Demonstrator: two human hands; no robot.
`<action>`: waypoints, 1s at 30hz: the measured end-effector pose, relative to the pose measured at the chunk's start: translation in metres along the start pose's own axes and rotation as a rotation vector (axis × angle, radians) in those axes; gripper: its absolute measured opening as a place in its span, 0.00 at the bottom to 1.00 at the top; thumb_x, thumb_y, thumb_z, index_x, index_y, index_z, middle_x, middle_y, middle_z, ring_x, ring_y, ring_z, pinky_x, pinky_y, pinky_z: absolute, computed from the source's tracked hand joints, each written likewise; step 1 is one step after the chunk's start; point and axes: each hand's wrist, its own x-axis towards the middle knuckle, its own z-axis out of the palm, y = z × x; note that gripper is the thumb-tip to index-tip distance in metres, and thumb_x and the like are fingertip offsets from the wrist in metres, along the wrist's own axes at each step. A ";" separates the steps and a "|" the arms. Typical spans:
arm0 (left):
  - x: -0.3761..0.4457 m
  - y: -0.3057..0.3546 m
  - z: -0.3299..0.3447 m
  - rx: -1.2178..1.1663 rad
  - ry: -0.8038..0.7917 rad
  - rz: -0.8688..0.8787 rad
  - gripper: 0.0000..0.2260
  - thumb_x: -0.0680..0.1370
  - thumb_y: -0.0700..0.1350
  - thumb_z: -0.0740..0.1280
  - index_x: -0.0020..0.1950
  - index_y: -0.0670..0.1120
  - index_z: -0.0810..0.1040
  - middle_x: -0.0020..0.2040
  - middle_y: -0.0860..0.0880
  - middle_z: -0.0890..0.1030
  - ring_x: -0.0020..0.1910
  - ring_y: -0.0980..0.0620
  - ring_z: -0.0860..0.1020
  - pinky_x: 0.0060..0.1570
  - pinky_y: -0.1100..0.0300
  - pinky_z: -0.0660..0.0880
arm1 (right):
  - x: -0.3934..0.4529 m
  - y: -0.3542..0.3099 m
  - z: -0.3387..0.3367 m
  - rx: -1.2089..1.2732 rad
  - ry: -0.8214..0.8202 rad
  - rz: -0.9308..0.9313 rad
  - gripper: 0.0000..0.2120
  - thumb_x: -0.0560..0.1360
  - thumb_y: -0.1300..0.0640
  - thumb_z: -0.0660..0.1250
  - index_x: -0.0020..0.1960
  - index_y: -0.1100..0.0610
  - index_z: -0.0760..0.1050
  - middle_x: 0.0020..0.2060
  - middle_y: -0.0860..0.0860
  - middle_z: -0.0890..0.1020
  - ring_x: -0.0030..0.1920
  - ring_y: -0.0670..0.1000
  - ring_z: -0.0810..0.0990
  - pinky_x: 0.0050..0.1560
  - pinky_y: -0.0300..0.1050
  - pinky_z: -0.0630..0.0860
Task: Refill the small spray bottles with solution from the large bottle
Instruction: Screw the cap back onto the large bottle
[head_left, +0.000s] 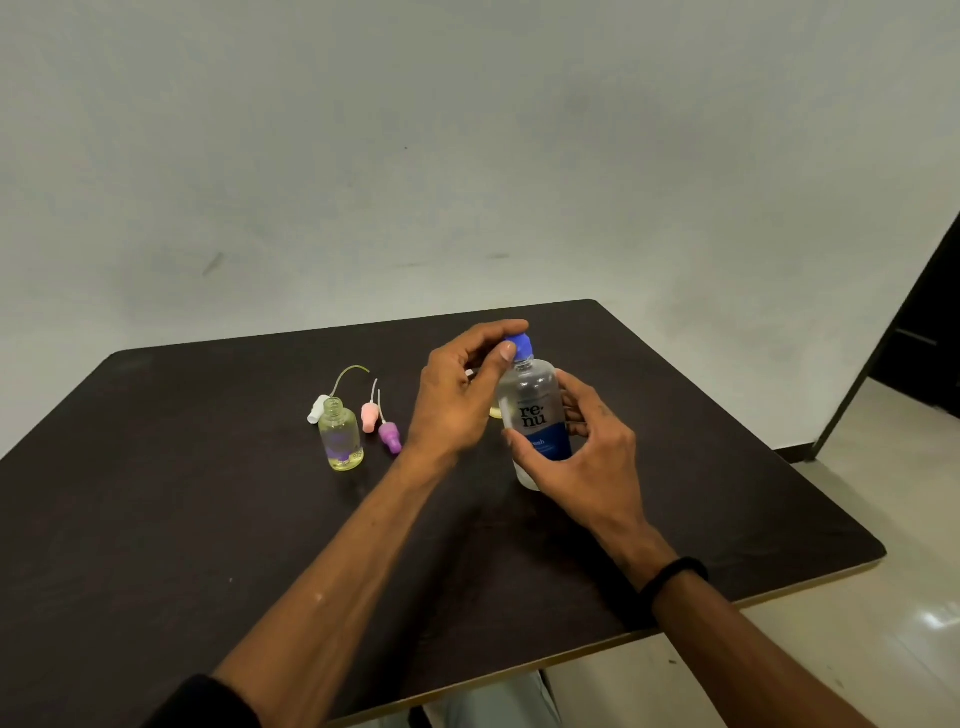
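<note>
Head view. The large bottle (535, 415) reads "re-nu" in dark letters on its clear upper body; below that sits a blue label band with the word "fresh" partly readable, the smaller print too fine to read. The bottle is clear, with a blue cap (519, 346), and stands upright near the middle of the dark counter (156, 519).

Your right hand (587, 457) wraps the lower body of the bottle, thumb across the front of the blue band, fingers curled behind. Your left hand (457, 395) reaches over from the left, and its thumb and fingertips pinch the cap. A black band (675, 574) circles your right wrist.

To the left of your left hand, a small bottle (341, 436) stands upright and uncapped, holding pale yellow liquid. Just behind it lies a white sprayer (317, 409) with a curved tube. Beside it lie a pink sprayer (369, 415) and a purple sprayer (389, 436), each with a thin tube. A yellowish item shows between your left hand and the large bottle; you cannot tell what it is.
</note>
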 end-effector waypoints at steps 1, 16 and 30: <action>0.001 -0.001 0.001 -0.014 0.003 -0.008 0.11 0.84 0.42 0.66 0.62 0.54 0.83 0.59 0.56 0.85 0.60 0.56 0.82 0.59 0.58 0.81 | 0.000 0.000 0.000 -0.002 0.001 0.005 0.41 0.70 0.44 0.82 0.77 0.53 0.70 0.68 0.48 0.81 0.64 0.47 0.82 0.60 0.49 0.84; 0.005 0.000 0.022 -0.033 0.243 -0.054 0.11 0.73 0.49 0.80 0.53 0.51 0.86 0.47 0.56 0.87 0.45 0.58 0.83 0.48 0.64 0.81 | 0.002 0.002 0.000 -0.004 -0.013 0.029 0.43 0.70 0.40 0.80 0.79 0.53 0.69 0.69 0.48 0.80 0.65 0.46 0.81 0.62 0.43 0.83; 0.012 -0.003 0.007 -0.125 -0.130 -0.052 0.08 0.83 0.45 0.69 0.61 0.48 0.79 0.58 0.49 0.86 0.60 0.51 0.84 0.61 0.47 0.81 | -0.001 -0.007 -0.005 0.038 0.017 0.044 0.39 0.70 0.43 0.81 0.77 0.52 0.71 0.64 0.46 0.83 0.60 0.45 0.84 0.57 0.39 0.83</action>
